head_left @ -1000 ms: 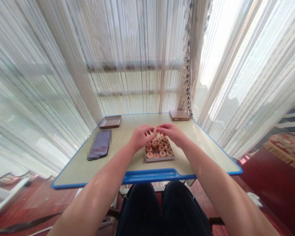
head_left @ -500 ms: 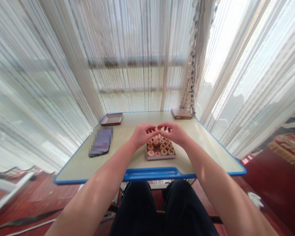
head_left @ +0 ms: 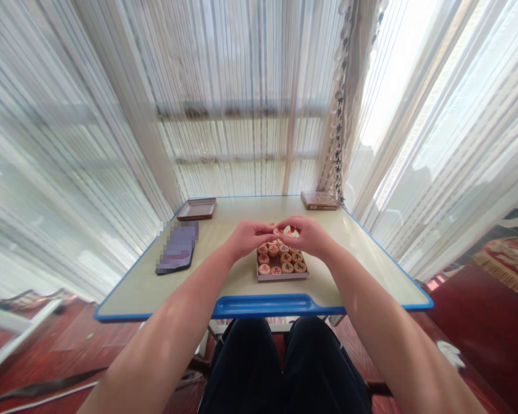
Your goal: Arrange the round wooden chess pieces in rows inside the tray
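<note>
A shallow open box [head_left: 282,278] of round wooden Chinese chess pieces stands near the table's front edge. Red characters mark the pieces on its left, such as one in the front corner [head_left: 264,269]; black ones mark those on its right, like the corner piece [head_left: 300,268]. Over the far part of the box my left hand [head_left: 251,238] and my right hand [head_left: 309,234] meet, fingers curled. Between their fingertips is a red-marked chess piece [head_left: 278,232]. My fingers partly cover the far rows.
At the back left lies an empty brown box lid [head_left: 197,209], with a dark pixelated phone-like object [head_left: 178,248] nearer. A flat closed box [head_left: 320,200] sits at the back right. The table [head_left: 371,270] has a blue rim and a moulded front groove [head_left: 263,303].
Both hands have come down slightly and shifted a little over the far rows. More red-marked pieces show between and behind my fingers. The box stays in place.
</note>
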Available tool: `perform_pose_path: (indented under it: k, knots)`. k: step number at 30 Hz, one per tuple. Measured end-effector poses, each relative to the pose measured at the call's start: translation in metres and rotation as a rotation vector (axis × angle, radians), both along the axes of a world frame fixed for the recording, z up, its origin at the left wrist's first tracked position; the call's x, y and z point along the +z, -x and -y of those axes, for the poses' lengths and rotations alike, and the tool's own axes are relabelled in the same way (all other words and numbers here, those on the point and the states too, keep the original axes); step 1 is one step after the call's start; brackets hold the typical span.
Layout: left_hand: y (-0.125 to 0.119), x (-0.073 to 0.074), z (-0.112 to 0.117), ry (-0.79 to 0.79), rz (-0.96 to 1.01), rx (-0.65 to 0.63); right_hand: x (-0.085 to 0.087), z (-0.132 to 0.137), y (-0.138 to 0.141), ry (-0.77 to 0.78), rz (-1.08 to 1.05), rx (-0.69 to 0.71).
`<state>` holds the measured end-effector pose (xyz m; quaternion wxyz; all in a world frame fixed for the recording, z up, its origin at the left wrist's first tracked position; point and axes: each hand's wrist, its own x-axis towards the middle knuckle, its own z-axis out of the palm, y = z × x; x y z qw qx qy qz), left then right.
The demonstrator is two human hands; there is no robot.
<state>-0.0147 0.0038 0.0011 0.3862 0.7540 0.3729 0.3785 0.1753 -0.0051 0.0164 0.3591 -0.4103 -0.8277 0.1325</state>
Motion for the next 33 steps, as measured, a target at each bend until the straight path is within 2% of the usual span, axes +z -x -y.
perform_pose_path:
  k: [3,5,8,10,12,17,22,26,33]
  knots:
    - [0.001,0.002,0.001,0.065,-0.002,-0.028,0.003,0.004,-0.001,0.036,0.022,-0.003]
    - [0.002,0.0,-0.001,0.047,0.023,0.008,0.005,0.007,-0.001,0.095,0.065,0.005]
    - [0.006,-0.007,-0.01,-0.081,0.07,0.18,0.006,0.013,0.002,0.146,0.165,0.072]
    - [0.008,-0.011,-0.016,-0.14,0.065,0.291,0.005,0.016,0.005,0.116,0.245,0.127]
    - [0.009,-0.013,-0.02,-0.167,0.038,0.342,0.002,0.017,0.009,0.074,0.323,0.158]
    - [0.005,-0.013,-0.018,-0.183,-0.032,0.327,-0.004,0.015,0.014,0.045,0.463,0.158]
    - [0.003,-0.012,-0.015,-0.167,-0.053,0.302,-0.002,0.017,0.013,0.08,0.5,0.143]
    - [0.002,-0.012,-0.015,-0.079,0.004,0.293,-0.001,0.019,0.015,0.125,0.502,0.114]
    - [0.002,-0.014,-0.017,0.025,0.068,0.272,-0.003,0.018,0.016,0.103,0.516,0.109]
